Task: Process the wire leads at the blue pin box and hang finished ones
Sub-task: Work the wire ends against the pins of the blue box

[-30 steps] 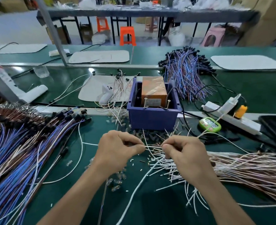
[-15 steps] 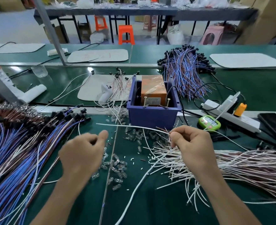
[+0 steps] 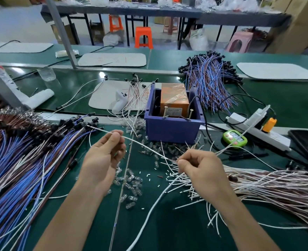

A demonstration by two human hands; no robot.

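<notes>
Separation of a single lead from stock. A second ago both hands were close together at the near ends of the white-and-brown lead bundle (image 3: 267, 183), which lies on the table (image 3: 167, 225) at the right. They are now well apart, with one white lead (image 3: 146, 146) drawn taut between them. The left hand (image 3: 104, 156) has moved out to the left and pinches the lead between thumb and fingertips, a short free end projecting beyond it towards the blue and brown harnesses (image 3: 22, 160). The right hand (image 3: 202, 169) remains at the bundle's ends, fingers curled, pinching the same lead where it leaves the pile. The lead hangs above the table, just in front of the blue pin box (image 3: 173, 129) and not touching it; the box's two upright pins (image 3: 190, 114) stand bare before an orange block (image 3: 175, 98). Judged from this, one lead has been singled out but not yet processed at the pins, and hanging is still to come.
</notes>
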